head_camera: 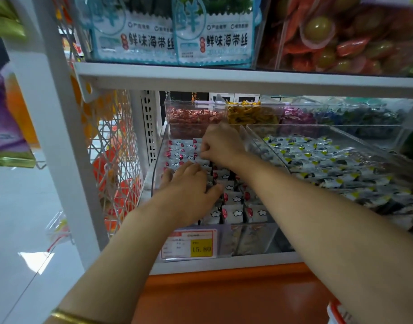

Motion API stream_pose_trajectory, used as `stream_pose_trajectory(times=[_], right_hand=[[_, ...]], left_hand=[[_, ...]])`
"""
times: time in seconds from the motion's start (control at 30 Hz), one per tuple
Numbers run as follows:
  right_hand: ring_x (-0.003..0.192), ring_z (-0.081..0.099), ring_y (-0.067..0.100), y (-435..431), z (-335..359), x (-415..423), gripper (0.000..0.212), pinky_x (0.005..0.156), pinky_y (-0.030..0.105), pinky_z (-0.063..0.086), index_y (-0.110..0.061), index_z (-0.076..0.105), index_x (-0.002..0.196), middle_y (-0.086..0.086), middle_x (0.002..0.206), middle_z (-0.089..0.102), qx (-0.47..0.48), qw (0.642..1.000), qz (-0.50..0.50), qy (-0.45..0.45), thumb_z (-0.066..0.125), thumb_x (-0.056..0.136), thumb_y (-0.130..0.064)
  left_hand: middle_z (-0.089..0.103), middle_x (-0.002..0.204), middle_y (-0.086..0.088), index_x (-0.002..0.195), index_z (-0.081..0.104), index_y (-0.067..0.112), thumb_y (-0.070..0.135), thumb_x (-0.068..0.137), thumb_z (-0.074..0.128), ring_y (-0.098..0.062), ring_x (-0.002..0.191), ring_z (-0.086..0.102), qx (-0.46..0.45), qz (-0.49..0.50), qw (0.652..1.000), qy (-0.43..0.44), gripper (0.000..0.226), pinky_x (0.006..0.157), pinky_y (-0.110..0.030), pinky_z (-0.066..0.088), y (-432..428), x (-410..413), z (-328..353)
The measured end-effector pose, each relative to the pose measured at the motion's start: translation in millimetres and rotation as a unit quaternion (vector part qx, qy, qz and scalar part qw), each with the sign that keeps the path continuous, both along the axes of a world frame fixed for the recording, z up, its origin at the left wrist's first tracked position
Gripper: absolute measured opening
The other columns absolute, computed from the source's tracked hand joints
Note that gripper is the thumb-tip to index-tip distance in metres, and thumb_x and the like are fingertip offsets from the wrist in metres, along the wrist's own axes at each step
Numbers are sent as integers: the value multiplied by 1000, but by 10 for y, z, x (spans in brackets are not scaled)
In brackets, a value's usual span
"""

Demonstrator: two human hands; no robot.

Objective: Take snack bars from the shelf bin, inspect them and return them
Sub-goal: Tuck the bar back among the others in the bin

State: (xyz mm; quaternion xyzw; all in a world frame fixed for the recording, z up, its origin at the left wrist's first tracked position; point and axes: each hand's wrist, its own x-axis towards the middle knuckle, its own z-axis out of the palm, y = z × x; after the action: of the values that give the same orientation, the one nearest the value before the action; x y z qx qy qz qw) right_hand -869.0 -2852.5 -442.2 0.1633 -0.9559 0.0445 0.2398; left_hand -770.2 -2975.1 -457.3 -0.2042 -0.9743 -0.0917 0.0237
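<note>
My left hand (189, 190) lies flat, fingers straight, on snack bars (232, 212) in the clear bin (155, 174); farther back, my right hand (220, 146) pinches more with curled fingers.

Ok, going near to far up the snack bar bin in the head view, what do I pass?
Price tag → left hand → right hand pinching snack bars → bin of red-wrapped candies.

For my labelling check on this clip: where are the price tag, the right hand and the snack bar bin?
price tag (201, 248), head view, on its yellow price panel.
right hand (220, 146), head view, on the back of the hand.
snack bar bin (259, 235), head view, on its clear front wall.
</note>
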Motion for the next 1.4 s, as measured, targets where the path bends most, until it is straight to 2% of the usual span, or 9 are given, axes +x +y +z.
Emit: stream_pose_trajectory(times=[0.17,0.4,0.67,0.77,0.87,0.97,1.1,1.33,1.4], right_hand=[[106,43,21,-10,-90,28,8,79,32,39,-16,67,85,0,104,58,19,1000,2,-9,64,85,-24],[83,62,22,68,141,87,19,79,40,51,-6,65,79,8,85,67,-238,971,1,-15,58,91,-18],[81,53,21,212,223,598,21,71,29,39,-2,61,75,9,80,60,-377,920,27,106,58,91,-15],[76,61,23,308,201,938,15,69,32,49,-9,60,78,9,81,62,-453,883,28,123,59,91,-16],[57,64,8,434,136,1320,11,54,21,53,-9,62,80,7,78,67,-562,822,29,92,60,90,-13],[53,63,8,549,65,1620,14,54,21,54,-9,62,78,2,68,65,-657,752,43,42,58,90,-7],[54,64,10,613,-12,1837,15,53,19,52,-3,61,76,2,61,65,-759,647,68,-4,56,89,0],[60,67,12,643,-87,1893,9,54,20,53,-3,63,79,0,70,72,-787,606,102,-57,58,87,-5],[60,67,13,665,-96,1878,10,55,20,54,-3,64,79,1,71,72,-793,595,108,-75,57,86,-4]], left_hand=[[20,155,-5,142,33,12,50,96,26,-20,145,6,13,4,1000,-14,60,116,-49,7,6,17,14],[32,147,-13,128,45,4,42,96,38,-27,137,25,67,12,997,-19,49,112,-44,23,-8,51,77],[46,112,-4,111,50,16,24,96,47,-16,92,45,248,44,967,22,17,67,-17,29,-37,198,166],[47,139,-8,139,40,11,21,97,45,-17,94,58,340,67,938,16,44,66,-13,39,-56,297,186],[52,135,-6,141,40,13,21,97,45,-8,84,60,446,74,892,-17,44,63,-17,46,-50,453,219],[62,117,-2,133,50,13,23,98,45,-6,90,61,501,54,862,-60,37,79,-23,49,-16,553,232],[67,91,-8,96,66,10,24,97,45,-19,86,65,546,40,830,-107,25,76,-29,56,46,628,222],[59,69,-6,80,56,5,18,93,52,-9,56,60,682,57,710,-164,19,51,-19,51,136,633,185],[59,63,-2,78,54,8,21,93,54,-9,51,58,672,73,722,-148,20,46,-19,48,127,609,175]])
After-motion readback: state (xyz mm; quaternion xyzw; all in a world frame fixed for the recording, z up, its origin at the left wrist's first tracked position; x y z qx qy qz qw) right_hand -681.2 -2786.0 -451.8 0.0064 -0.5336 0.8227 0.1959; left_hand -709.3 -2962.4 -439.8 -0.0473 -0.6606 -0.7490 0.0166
